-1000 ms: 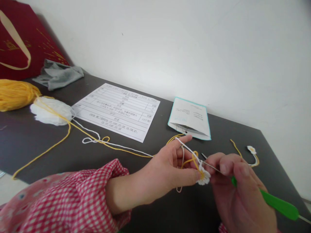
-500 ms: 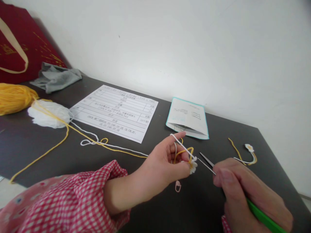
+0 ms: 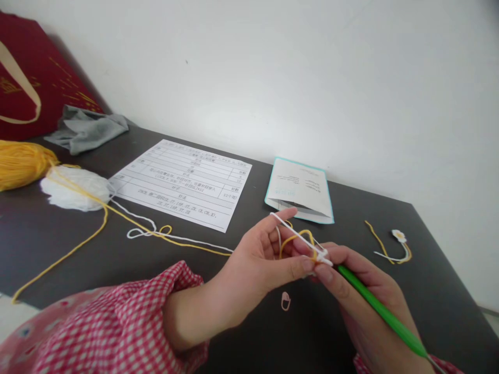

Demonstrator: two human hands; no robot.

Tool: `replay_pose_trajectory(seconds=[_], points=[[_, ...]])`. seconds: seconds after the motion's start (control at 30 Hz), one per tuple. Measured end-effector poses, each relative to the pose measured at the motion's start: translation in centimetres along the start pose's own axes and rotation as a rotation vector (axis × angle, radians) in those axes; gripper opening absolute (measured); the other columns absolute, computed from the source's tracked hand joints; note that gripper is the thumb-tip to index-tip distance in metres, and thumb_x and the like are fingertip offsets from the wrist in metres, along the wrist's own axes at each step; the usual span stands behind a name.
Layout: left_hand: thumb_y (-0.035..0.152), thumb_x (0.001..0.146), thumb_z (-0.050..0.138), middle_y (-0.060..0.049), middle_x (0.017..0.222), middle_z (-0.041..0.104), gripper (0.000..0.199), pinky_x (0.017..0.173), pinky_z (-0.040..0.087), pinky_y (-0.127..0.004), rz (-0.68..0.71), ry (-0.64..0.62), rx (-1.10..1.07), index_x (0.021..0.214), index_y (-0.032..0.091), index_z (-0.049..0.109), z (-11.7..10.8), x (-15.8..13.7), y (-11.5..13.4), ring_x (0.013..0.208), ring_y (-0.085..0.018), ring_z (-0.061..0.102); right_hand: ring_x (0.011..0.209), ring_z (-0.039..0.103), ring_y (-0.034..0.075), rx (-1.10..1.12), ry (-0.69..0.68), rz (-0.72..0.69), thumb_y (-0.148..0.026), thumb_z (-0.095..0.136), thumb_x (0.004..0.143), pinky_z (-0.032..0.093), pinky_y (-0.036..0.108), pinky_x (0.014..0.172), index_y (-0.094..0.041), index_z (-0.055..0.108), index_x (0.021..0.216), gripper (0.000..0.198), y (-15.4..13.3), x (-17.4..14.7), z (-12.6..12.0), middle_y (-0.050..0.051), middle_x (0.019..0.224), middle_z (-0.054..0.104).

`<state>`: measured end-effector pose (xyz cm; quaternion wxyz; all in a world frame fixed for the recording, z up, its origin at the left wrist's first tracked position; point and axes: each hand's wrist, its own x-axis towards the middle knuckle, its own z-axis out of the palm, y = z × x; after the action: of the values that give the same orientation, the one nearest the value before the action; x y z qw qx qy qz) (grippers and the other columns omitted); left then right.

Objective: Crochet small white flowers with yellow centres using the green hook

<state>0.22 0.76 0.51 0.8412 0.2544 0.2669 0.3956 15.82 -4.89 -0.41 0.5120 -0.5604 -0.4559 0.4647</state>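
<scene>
While left hand point(image 3: 261, 259) pinches crochet flower point(image 3: 322, 256), right hand point(image 3: 358, 291) grips green hook point(image 3: 380, 311)

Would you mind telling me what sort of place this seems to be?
Probably a home or small workshop craft table: yellow yarn and white yarn lie on the dark table, beside a printed sheet, and the right hand holds a green crochet hook.

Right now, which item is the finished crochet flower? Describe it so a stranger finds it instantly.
Start at the dark table and go to its far right end, past the teal-edged envelope by the wall. The finished crochet flower lies flat there, away from both hands. It is small, white with a yellow centre, trailing short white and yellow tails, unlike the piece pinched in the left hand.
</scene>
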Motion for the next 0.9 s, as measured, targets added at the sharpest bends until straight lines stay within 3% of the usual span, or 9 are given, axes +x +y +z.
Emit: replay_pose_trajectory(seconds=[0.2, 0.47, 0.7, 0.83, 0.9], points=[[0.027, 0.08, 0.077, 0.0, 0.083, 0.07, 0.043, 0.07, 0.046, -0.023, 0.068, 0.07, 0.095, 0.121, 0.018, 0.067, 0.0, 0.2, 0.9, 0.072, -0.009, 0.059, 0.064, 0.055, 0.01, 0.194, 0.027, 0.173, -0.041, 0.081, 0.075, 0.047, 0.015, 0.063, -0.027, 0.076, 0.076, 0.016, -1.0, -0.4, 0.5, -0.003, 0.067, 0.064], [0.024, 0.081, 0.073, 0.0, 0.073, 0.068, 0.011, 0.063, 0.04, -0.023, 0.204, 0.173, 0.23, 0.087, 0.019, 0.08, -0.4, 0.9, 1.4, 0.063, -0.008, 0.05, 0.063, 0.05, 0.011, 0.145, 0.022, 0.129, -0.041, 0.08, 0.075, 0.045, 0.016, 0.058, -0.024, 0.071, 0.07, 0.02, -1.1, -0.3, 0.6, -0.003, 0.068, 0.059], [0.019, 0.079, 0.07, -0.001, 0.077, 0.069, 0.017, 0.06, 0.04, -0.022, 0.289, 0.273, 0.261, 0.064, 0.017, 0.076, -0.3, 1.1, 2.1, 0.057, -0.006, 0.045, 0.069, 0.053, 0.011, 0.104, 0.023, 0.051, -0.038, 0.077, 0.079, 0.046, 0.017, 0.062, -0.025, 0.071, 0.073, 0.015, -0.8, -0.6, 0.2, -0.002, 0.075, 0.062], [0.016, 0.08, 0.069, -0.002, 0.088, 0.073, 0.016, 0.059, 0.041, -0.018, 0.332, 0.335, 0.23, 0.066, 0.017, 0.077, -0.3, 1.2, 2.4, 0.058, -0.004, 0.047, 0.073, 0.053, 0.012, 0.098, 0.009, -0.005, -0.035, 0.074, 0.082, 0.046, 0.017, 0.066, -0.026, 0.069, 0.073, 0.014, -0.8, -0.5, 0.2, -0.003, 0.076, 0.06], [0.016, 0.08, 0.069, 0.0, 0.078, 0.07, 0.011, 0.058, 0.04, -0.015, 0.341, 0.34, 0.194, 0.076, 0.018, 0.08, -0.4, 1.3, 2.6, 0.059, -0.004, 0.049, 0.074, 0.053, 0.013, 0.101, 0.001, -0.018, -0.034, 0.072, 0.084, 0.045, 0.018, 0.065, -0.026, 0.069, 0.074, 0.014, -0.8, -0.5, 0.2, -0.003, 0.077, 0.06]])
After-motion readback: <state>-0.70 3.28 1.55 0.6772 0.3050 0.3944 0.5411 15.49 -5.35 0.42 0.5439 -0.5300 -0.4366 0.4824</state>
